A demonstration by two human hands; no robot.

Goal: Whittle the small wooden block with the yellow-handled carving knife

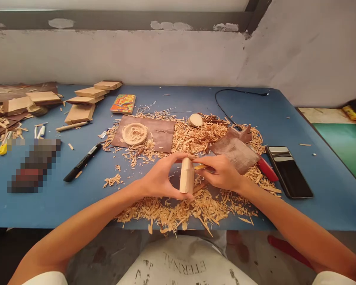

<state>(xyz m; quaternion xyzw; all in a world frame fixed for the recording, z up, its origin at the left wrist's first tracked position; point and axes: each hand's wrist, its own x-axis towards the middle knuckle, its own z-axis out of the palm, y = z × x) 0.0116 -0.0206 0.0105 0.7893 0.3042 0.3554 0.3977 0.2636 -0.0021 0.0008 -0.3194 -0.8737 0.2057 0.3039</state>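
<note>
The person's left hand (pixel 158 176) pinches a pale wooden block (pixel 187 180) upright over the tabletop (pixel 89 206), thumb at its lower end and fingers at its upper. The right hand (pixel 224 172) is closed around a slim yellow tool (pixel 199 167) beside the block's upper part. Cutting looks well under way: the block shows angled facets near its top, and heaped shavings (pixel 192 208) lie below. Its faces still look flat and plain, so shaping and smoothing appear unfinished; how much remains cannot be told.
</note>
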